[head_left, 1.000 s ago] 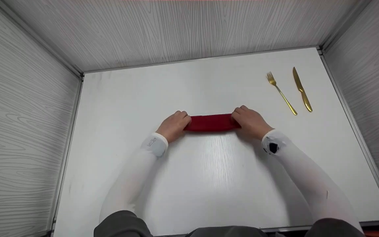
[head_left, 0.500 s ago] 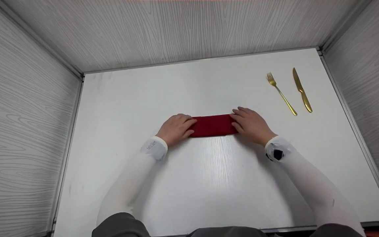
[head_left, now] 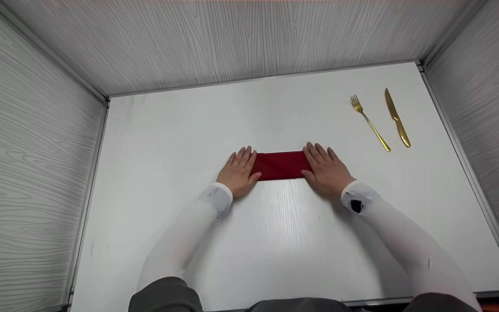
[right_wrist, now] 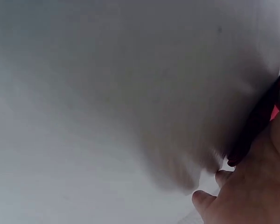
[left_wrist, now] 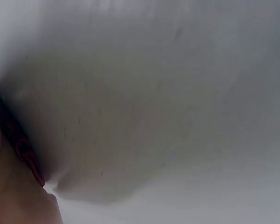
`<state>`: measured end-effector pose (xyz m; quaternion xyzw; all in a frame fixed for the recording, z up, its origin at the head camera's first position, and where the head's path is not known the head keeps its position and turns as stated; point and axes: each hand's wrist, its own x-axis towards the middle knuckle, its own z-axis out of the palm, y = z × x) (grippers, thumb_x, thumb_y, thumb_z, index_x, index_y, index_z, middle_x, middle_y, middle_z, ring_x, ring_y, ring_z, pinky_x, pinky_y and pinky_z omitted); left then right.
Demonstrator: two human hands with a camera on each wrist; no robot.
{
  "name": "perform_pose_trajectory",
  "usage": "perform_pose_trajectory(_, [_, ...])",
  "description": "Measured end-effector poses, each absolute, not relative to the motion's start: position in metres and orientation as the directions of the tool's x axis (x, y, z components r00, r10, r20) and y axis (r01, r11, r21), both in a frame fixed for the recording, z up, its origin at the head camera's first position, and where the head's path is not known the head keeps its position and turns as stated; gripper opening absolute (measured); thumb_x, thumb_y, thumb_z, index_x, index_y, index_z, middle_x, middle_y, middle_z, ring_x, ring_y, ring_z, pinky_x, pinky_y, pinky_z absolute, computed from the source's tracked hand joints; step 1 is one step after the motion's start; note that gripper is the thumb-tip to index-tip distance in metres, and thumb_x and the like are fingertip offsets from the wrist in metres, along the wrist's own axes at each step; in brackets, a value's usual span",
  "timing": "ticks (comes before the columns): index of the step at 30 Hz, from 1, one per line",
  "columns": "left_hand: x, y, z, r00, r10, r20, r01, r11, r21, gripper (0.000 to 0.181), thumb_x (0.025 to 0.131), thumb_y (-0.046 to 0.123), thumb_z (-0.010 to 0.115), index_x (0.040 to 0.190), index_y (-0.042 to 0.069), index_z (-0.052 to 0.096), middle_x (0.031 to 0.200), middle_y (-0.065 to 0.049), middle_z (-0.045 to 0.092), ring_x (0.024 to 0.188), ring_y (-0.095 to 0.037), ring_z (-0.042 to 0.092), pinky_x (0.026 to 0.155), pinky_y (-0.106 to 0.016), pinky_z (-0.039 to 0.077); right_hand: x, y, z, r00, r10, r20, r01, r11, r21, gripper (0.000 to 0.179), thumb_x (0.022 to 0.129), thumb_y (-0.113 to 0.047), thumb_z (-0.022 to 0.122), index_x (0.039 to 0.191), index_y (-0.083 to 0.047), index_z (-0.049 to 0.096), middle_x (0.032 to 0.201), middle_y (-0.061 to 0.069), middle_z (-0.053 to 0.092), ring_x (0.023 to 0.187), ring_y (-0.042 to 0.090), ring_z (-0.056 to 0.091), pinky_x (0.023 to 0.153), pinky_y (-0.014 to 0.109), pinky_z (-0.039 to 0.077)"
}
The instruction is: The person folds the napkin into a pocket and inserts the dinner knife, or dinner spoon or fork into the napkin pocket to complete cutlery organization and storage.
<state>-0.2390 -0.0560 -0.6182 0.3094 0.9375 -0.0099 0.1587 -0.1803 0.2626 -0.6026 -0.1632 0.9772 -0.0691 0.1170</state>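
Observation:
A folded red cloth [head_left: 280, 165] lies as a flat, narrow strip on the white table in the head view. My left hand [head_left: 238, 172] rests flat over its left end, fingers straight and pointing away from me. Over the right end lies my right hand [head_left: 328, 174], also with straight fingers, its thumb along the near corner. Both hands hide the cloth's ends. In the left wrist view, layered folds of the cloth [left_wrist: 21, 144] show beside the palm. The right wrist view catches the dark edge of the cloth [right_wrist: 253, 128] under the hand.
A gold fork [head_left: 370, 123] and a gold knife [head_left: 397, 118] lie side by side at the table's back right. Wood-grain panels close in the white table [head_left: 167, 125] at the left, back and right.
The fingers of both hands have gone from curled round the cloth's ends to straight and flat on top. The cloth now lies flat, looking slightly wider front to back than a second ago.

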Motion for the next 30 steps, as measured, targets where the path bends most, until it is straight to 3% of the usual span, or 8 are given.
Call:
perform_pose_trajectory(7, [-0.24,-0.055,-0.616,-0.757,0.56,-0.337,0.568,0.819,0.087,0.076,0.113,0.058,0.017,0.17,0.013,-0.006,0.178,-0.007,-0.008,0.165,-0.025,-0.007,0.134,-0.044,-0.001,-0.183,0.263,-0.607,-0.918,-0.342,-0.2,-0.312,0.936,-0.164,0.075,0.113,-0.049,0.031,0.169,-0.005,0.009,0.178,0.013,0.006,0.165,0.035,0.008,0.133,0.056,0.008])
perform_pose_trajectory(14, [-0.242,-0.066,-0.605,-0.739,0.618,-0.266,0.577,0.786,0.222,0.072,0.114,0.054,0.023,0.171,0.015,0.002,0.179,-0.006,0.001,0.166,-0.025,-0.001,0.134,-0.046,-0.001,-0.178,0.264,-0.596,-0.937,-0.335,-0.099,-0.299,0.916,-0.267,0.069,0.114,-0.04,0.037,0.168,-0.002,0.018,0.177,0.016,0.01,0.165,0.036,0.008,0.133,0.056,0.01])
perform_pose_trajectory(21, [-0.242,-0.093,-0.593,-0.694,0.698,-0.18,0.647,0.713,0.272,0.06,0.115,0.039,0.037,0.168,0.013,0.03,0.177,-0.005,0.021,0.165,-0.024,0.014,0.135,-0.04,0.01,-0.154,0.258,-0.57,-0.937,-0.345,-0.045,-0.32,0.906,-0.277,0.046,0.107,-0.017,0.054,0.147,0.006,0.057,0.154,0.021,0.056,0.145,0.041,0.048,0.12,0.054,0.041])
perform_pose_trajectory(30, [-0.247,-0.101,-0.595,-0.693,0.69,-0.21,0.638,0.722,0.266,0.056,0.114,0.04,0.039,0.162,0.012,0.044,0.171,-0.005,0.037,0.161,-0.023,0.028,0.134,-0.038,0.016,-0.143,0.25,-0.576,-0.917,-0.395,-0.06,-0.386,0.914,-0.121,0.036,0.105,-0.012,0.058,0.135,0.006,0.067,0.135,0.018,0.067,0.125,0.038,0.061,0.099,0.053,0.055])
